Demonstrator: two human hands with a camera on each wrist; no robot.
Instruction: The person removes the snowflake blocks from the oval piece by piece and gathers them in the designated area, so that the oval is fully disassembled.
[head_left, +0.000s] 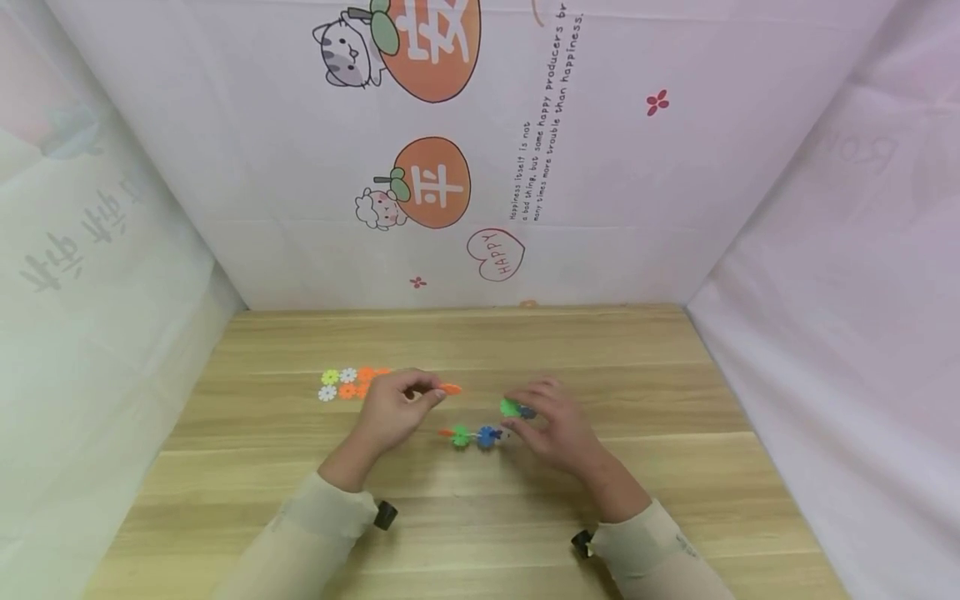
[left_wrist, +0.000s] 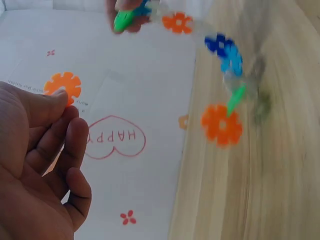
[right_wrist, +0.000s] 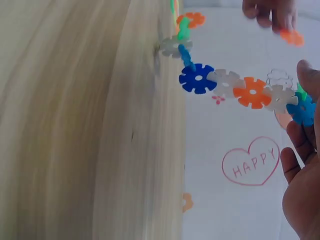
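Note:
My left hand [head_left: 393,408] pinches one loose orange snowflake disc [left_wrist: 72,87] by its edge, between thumb and fingers. In my right hand [head_left: 558,425] is one end of a chain of interlocked snowflake discs, held at a light blue disc [right_wrist: 301,111] and a green disc [head_left: 510,408]. From there the chain runs through clear, orange [right_wrist: 252,92], clear, dark blue [right_wrist: 197,78], light blue, clear and green discs to an orange disc [left_wrist: 222,125] at its far end. The hands are apart, with the chain hanging between them. Fingers partly hide its held end.
Left of the left hand, several loose discs lie in two rows on the wooden table [head_left: 600,350], among them a yellow disc [head_left: 331,377], a white disc [head_left: 327,393] and an orange disc [head_left: 347,390]. A printed white cloth [head_left: 600,167] stands behind the table and along both sides.

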